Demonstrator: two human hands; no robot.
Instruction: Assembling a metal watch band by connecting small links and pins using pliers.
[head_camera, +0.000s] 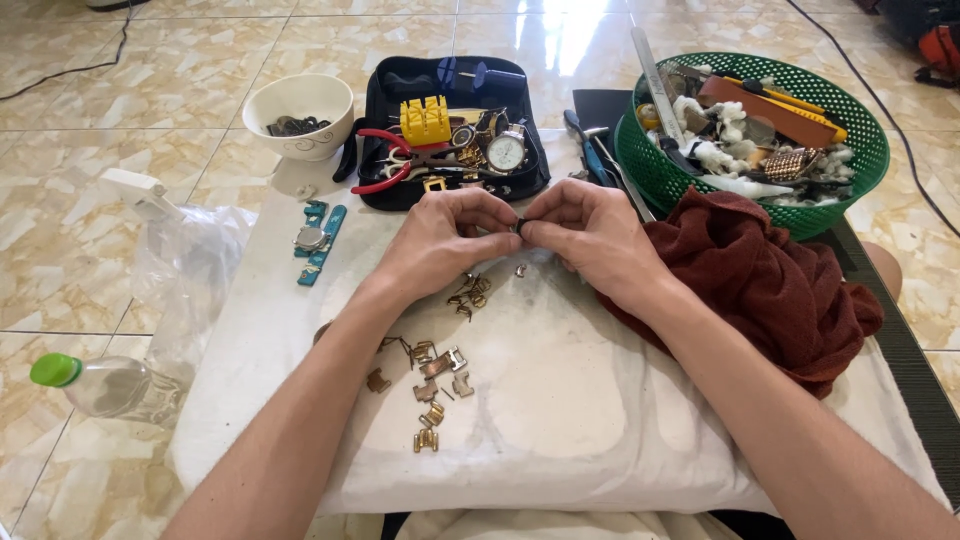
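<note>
Centrally, a tiny dark part, perhaps a watch link, is being pinched between the fingertips of the left hand and right hand, above loose links on the white cloth.

A tiny dark part is pinched between the fingertips of both hands, raised just above the white cloth, near its far edge and about midway along it. Its shape is too small and too covered to be told.

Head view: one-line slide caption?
Both hands, left hand and right hand, pinch a small dark part above loose watch-band links.
</note>
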